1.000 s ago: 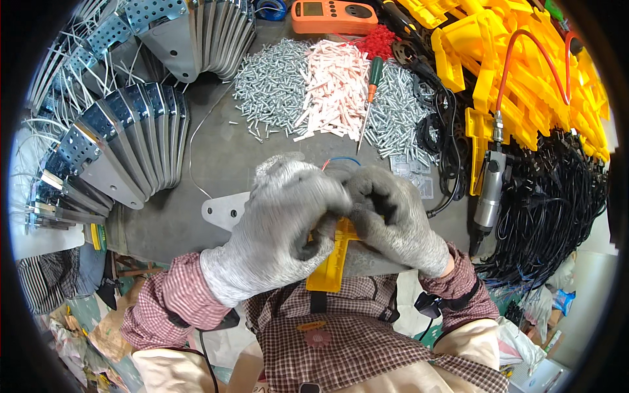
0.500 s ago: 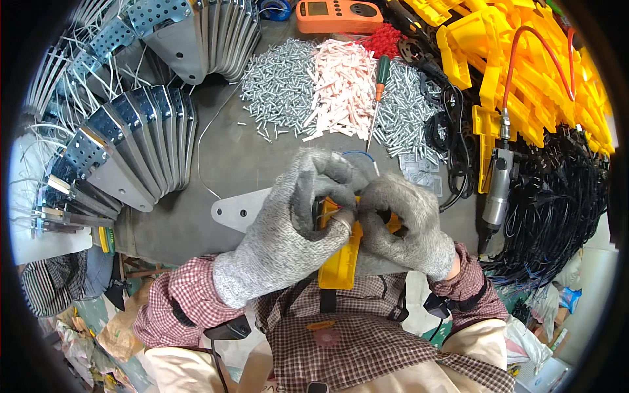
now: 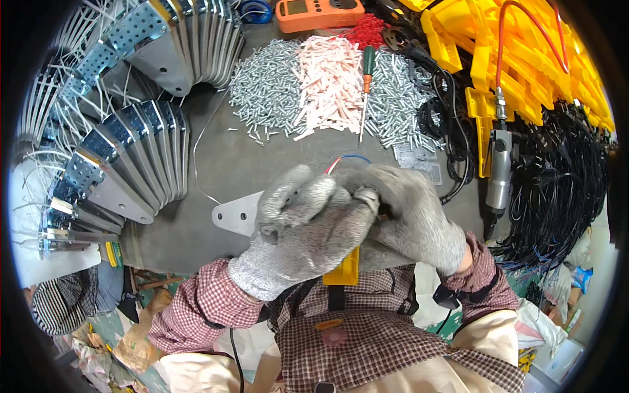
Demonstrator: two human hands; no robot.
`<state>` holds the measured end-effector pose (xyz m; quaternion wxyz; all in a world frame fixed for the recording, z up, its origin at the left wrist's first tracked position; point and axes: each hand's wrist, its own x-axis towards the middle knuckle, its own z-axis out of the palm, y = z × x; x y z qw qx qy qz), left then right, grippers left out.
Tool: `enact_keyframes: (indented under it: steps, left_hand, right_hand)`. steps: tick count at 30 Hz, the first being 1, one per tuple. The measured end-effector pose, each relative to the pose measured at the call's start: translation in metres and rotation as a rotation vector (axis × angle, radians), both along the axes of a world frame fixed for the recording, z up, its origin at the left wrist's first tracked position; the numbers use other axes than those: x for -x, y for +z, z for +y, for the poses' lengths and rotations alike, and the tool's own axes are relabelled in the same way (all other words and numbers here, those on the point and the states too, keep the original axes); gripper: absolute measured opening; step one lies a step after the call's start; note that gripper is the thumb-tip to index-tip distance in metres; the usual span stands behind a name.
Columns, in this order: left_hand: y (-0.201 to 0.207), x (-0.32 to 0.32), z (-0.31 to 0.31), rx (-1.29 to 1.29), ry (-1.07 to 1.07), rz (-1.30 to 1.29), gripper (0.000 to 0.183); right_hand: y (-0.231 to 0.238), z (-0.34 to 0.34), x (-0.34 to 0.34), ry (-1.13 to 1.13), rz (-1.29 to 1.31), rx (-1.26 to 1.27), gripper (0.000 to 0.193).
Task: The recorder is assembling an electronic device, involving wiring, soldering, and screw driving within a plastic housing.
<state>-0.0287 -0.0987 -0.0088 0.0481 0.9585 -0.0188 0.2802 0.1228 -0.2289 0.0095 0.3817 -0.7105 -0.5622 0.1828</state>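
Both my hands wear grey knit gloves and meet over a yellow plastic part [image 3: 342, 270], whose lower end shows below them. My left hand [image 3: 308, 219] is turned over the part with its fingers curled and its tips pressed against the right hand's. My right hand [image 3: 413, 213] is closed too, its fingers bent in at the same spot. What the fingertips pinch is hidden. Red and blue wires [image 3: 352, 157] poke out just beyond the hands. A flat grey metal plate [image 3: 237, 215] with holes lies partly under my left hand.
Piles of silver screws [image 3: 265, 88] and pale pink sleeves [image 3: 331, 85] lie ahead, with a screwdriver [image 3: 367, 78] across them. Bent metal brackets [image 3: 141, 160] are stacked left. At right are a power screwdriver [image 3: 499, 170], black cables [image 3: 557, 190] and yellow parts [image 3: 524, 59]. An orange meter [image 3: 318, 13] sits far back.
My left hand has rolled over and now covers most of the yellow part. The right hand has shifted slightly closer to it. A red wire now shows beside the blue one.
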Motion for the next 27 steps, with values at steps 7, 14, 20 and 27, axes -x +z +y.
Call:
enact_keyframes:
  steps: [7,14,20,27]
  left_hand:
    - [0.002,-0.01,0.022,0.742,-0.058,0.057,0.022]
    - [0.007,-0.007,0.023,0.308,-0.117,0.115,0.024]
    - [-0.01,-0.014,0.026,0.785,-0.117,0.056,0.023]
    - [-0.006,-0.005,0.018,0.555,-0.06,0.02,0.031]
  right_hand:
    - [0.007,-0.004,0.0,0.029,-0.116,-0.015,0.03]
    - [-0.008,0.0,-0.018,0.06,0.372,0.173,0.024]
    - [-0.011,-0.011,-0.008,0.084,-0.249,-0.164,0.035]
    - [-0.007,-0.001,-0.008,0.083,-0.123,-0.007,0.033]
